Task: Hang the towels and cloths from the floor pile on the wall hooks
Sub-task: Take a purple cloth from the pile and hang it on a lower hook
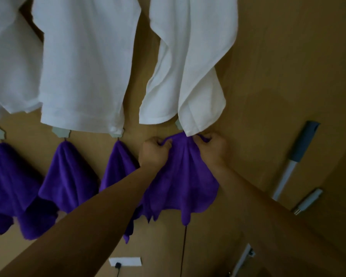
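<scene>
Both hands sit at the top edge of the purple cloth (180,176), which lies against the wood wall (278,66). Grip: left hand (154,150) fist-curled on the upper left corner, right hand (212,148) pinching the upper right. Directly above the grip, the lower corner of a white towel (188,66) overlaps the cloth's top edge, with the hook (177,124) mostly hidden behind it. Left of the grip, a neighbouring purple cloth (118,166) hangs close, its edge behind the left forearm. Right of the grip is bare wall, then a grey-capped handle (302,144) well apart. The cloth is plush and deep violet, bunched between the hands and fanning out below (hem uneven, one point hanging lowest).
</scene>
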The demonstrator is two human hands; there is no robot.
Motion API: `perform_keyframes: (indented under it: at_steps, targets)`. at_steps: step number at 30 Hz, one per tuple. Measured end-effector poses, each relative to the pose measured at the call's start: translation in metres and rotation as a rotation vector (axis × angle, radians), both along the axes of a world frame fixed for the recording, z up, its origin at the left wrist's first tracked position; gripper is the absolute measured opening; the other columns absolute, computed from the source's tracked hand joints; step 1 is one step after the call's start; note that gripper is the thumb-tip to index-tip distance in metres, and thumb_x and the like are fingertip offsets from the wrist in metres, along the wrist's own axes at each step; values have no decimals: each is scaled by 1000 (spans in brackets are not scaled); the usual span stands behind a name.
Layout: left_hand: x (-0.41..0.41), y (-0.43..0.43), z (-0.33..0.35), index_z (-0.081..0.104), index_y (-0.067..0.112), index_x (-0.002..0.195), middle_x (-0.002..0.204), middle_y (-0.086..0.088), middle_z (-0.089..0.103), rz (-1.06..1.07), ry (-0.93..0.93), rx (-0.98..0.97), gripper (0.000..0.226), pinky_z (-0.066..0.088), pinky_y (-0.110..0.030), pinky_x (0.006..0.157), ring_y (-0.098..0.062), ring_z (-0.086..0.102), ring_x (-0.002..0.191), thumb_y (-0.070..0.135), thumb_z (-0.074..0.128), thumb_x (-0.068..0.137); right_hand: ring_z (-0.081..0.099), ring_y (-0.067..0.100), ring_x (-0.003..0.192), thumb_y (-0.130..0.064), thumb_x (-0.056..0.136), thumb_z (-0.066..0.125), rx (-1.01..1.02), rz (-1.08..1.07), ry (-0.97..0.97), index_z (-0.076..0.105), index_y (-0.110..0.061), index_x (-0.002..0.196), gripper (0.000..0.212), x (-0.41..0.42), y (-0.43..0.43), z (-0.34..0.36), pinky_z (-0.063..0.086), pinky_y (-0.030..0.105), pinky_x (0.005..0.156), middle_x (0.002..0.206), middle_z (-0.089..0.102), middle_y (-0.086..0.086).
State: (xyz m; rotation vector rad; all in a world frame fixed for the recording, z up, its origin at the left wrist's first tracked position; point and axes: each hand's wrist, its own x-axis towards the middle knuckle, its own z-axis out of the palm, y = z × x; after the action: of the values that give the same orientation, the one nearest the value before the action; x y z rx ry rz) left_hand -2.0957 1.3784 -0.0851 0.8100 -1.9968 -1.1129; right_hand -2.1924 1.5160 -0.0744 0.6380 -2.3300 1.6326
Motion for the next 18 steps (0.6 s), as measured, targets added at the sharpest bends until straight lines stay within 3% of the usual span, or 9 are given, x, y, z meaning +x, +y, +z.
perform_keyframes:
  at_steps: [3, 5, 7, 8, 10, 12, 14, 16, 18]
  targets:
    - [0, 1, -7, 67, 14, 82, 78, -2, 68, -133, -80, 491, 21, 49, -26, 60, -18, 63, 73, 33, 74, 79, 53, 0, 58, -36, 82, 73, 31, 38, -104, 62, -20, 68, 24, 1, 0, -9, 42, 18, 52, 64, 60, -11]
    - [3, 5, -5, 65, 17, 87, 83, 0, 66, -193, -195, 593, 14, 45, -24, 57, -14, 60, 72, 31, 67, 85, 51, 4, 50, -31, 81, 71, 55, 55, -148, 57, -21, 56, 31, 6, -2, -13, 42, 20, 46, 54, 57, -8]
    - [3, 7, -8, 66, 14, 98, 92, -4, 66, -234, -360, 340, 22, 43, -23, 66, -17, 61, 79, 31, 55, 93, 43, 6, 41, -24, 83, 67, 107, 84, -195, 47, -20, 46, 42, 11, -2, -19, 32, 16, 34, 42, 46, -8]
    - [3, 9, -12, 66, 10, 102, 99, -7, 67, -198, -436, 130, 29, 42, -26, 71, -21, 62, 88, 33, 50, 95, 40, 6, 39, -22, 84, 66, 153, 87, -196, 43, -20, 45, 45, 11, -1, -22, 29, 17, 35, 41, 43, -8]
    - [6, 15, -19, 63, 13, 107, 108, -9, 66, -64, -471, -189, 34, 41, -31, 72, -27, 62, 97, 38, 46, 95, 45, 9, 48, -22, 86, 64, 248, 58, -151, 48, -19, 54, 36, 13, 2, -26, 39, 23, 47, 52, 49, -5]
    - [11, 19, -21, 57, 14, 108, 109, -10, 61, 105, -380, -366, 33, 41, -39, 80, -29, 58, 101, 41, 46, 92, 59, 18, 75, -27, 87, 62, 316, -33, -75, 61, -17, 83, 11, 16, 6, -30, 51, 35, 72, 79, 63, 1]
    - [12, 21, -19, 54, 10, 107, 107, -13, 56, 240, -228, -549, 35, 39, -44, 83, -31, 52, 101, 39, 49, 89, 58, 24, 97, -32, 88, 60, 307, -154, 95, 62, -16, 102, 22, 19, 6, -36, 48, 45, 87, 100, 64, 4]
    - [13, 22, -14, 55, 10, 108, 107, -12, 55, 210, -67, -716, 39, 39, -44, 84, -29, 51, 99, 42, 48, 86, 54, 25, 102, -38, 86, 59, 227, -196, 288, 61, -15, 106, 30, 26, 4, -40, 45, 46, 88, 106, 61, 6]
    - [11, 22, -12, 55, 13, 118, 114, -9, 56, 9, -39, -797, 46, 39, -42, 91, -25, 49, 105, 45, 47, 86, 54, 25, 101, -39, 83, 60, 188, -136, 434, 61, -14, 111, 37, 29, 2, -43, 45, 44, 85, 108, 60, 6]
